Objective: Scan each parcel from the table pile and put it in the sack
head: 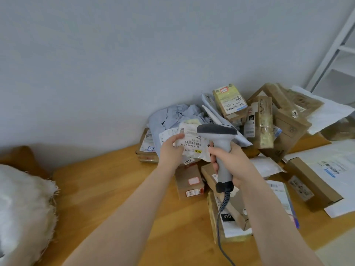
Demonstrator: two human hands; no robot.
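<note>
White plastic wraps the small parcel (pixel 192 143) that the left hand (pixel 171 150) pinches above the wooden counter (pixel 107 189), label facing up. The right hand (pixel 228 162) grips a grey scanner (pixel 221 144) just beside it. Behind them lies the parcel pile (pixel 269 120); the white sack (pixel 23 212) sits far left.

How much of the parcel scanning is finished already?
Not much can be counted as done: the white woven sack at the left looks bulgy, but its inside is hidden. Right now the left hand holds a small white parcel, label showing, and the right hand grips the grey barcode scanner pointed at it. Lots remain: a pile of cardboard boxes and mailer bags sits on the wooden table.
</note>
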